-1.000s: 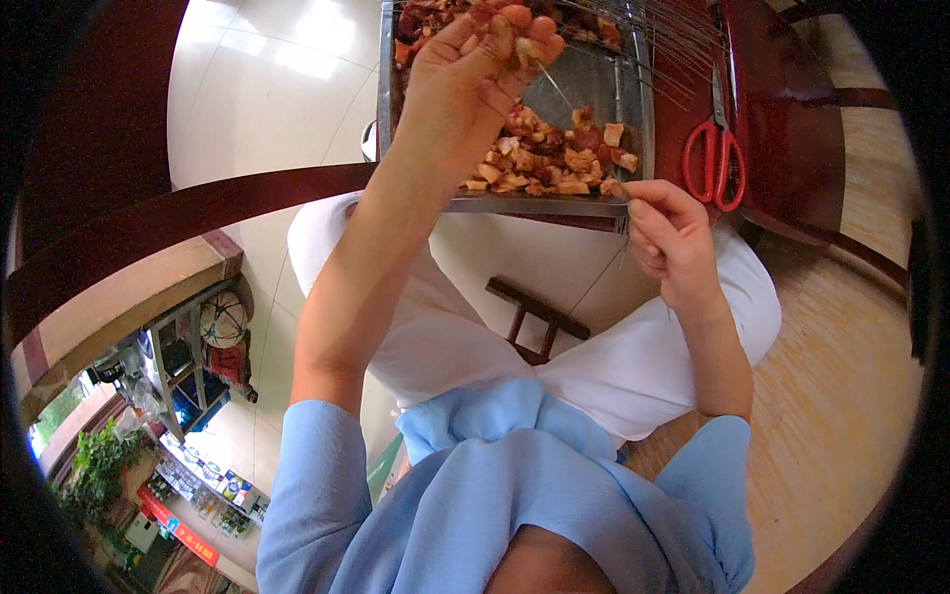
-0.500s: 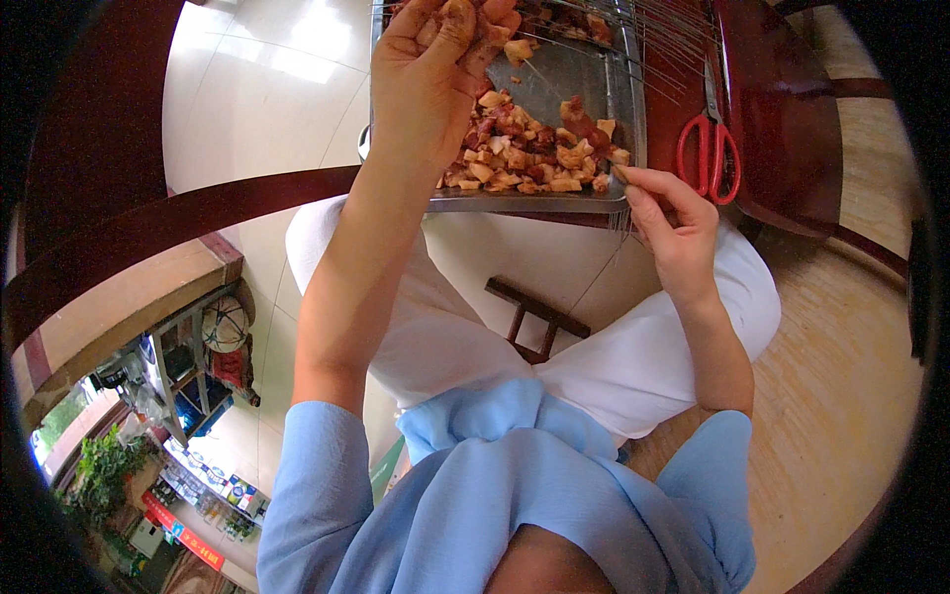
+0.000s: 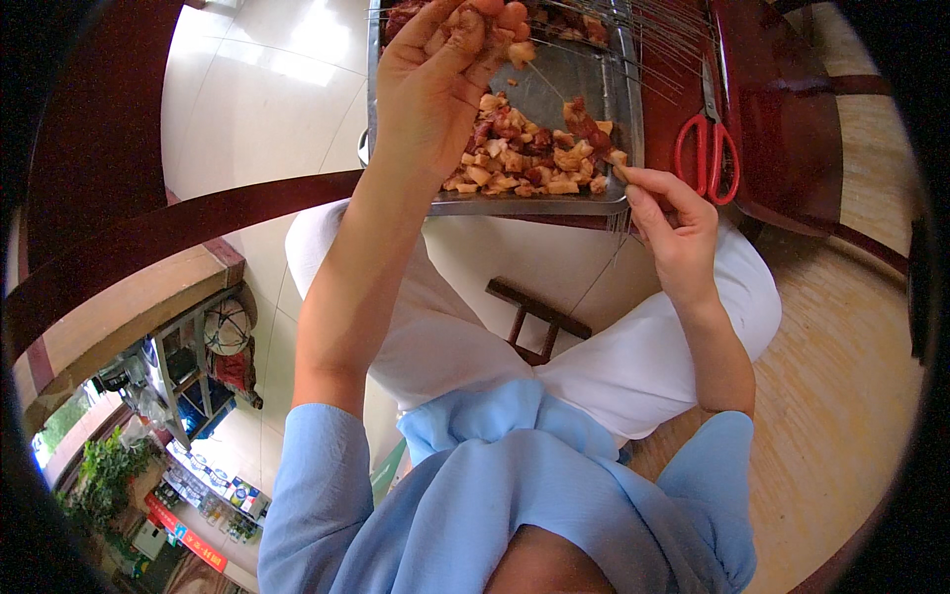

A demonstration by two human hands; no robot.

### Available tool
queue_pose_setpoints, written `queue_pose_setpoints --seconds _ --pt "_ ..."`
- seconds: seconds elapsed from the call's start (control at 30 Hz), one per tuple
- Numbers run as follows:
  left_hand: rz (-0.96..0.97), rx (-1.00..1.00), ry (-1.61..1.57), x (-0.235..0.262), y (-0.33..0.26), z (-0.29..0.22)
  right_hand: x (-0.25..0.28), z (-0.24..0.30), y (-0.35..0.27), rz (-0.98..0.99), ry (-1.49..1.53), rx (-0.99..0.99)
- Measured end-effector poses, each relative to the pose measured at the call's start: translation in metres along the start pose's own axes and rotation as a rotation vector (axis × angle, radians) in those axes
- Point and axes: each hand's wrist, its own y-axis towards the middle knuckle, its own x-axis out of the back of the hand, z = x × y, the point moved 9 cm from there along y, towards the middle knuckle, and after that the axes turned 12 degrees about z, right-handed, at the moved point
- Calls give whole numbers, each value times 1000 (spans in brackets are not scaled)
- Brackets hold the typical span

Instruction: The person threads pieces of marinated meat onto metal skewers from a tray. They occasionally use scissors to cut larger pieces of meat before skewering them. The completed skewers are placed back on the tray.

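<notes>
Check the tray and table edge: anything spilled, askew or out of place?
Nothing spilled. The meat cubes sit inside the metal tray, but it juts past the table edge toward the lap. Red scissors lie flat beside it.

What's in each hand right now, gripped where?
Left hand: small meat pieces pinched at the fingertips. Right hand: thin metal skewer, pinched near its upper end by thumb and forefinger.

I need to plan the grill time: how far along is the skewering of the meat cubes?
No loaded skewer shows; bare skewers lie across the tray. In hand: the left hand holds meat pieces over the tray, the right hand pinches a thin skewer at its near edge. Left: a pile of meat cubes remains.
</notes>
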Motion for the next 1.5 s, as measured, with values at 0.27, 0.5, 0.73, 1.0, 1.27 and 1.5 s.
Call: queue_pose_setpoints --seconds 0.27,0.5,0.73,1.0,1.27,1.5 --pt "-7 77 47 -2 -1 7 0 -1 0 4 40 -14" --pt "-16 118 46 -17 -6 6 0 -5 2 -6 42 3" --pt "-131 101 -19 -8 -6 -2 -1 0 4 -17 39 27" --pt "-83 128 18 -4 -3 0 0 -1 2 -19 8 20" --pt "-80 177 85 -7 -5 5 1 -2 2 -20 -25 20" --pt "-103 161 19 -12 -6 5 -1 -5 2 -16 30 -17"
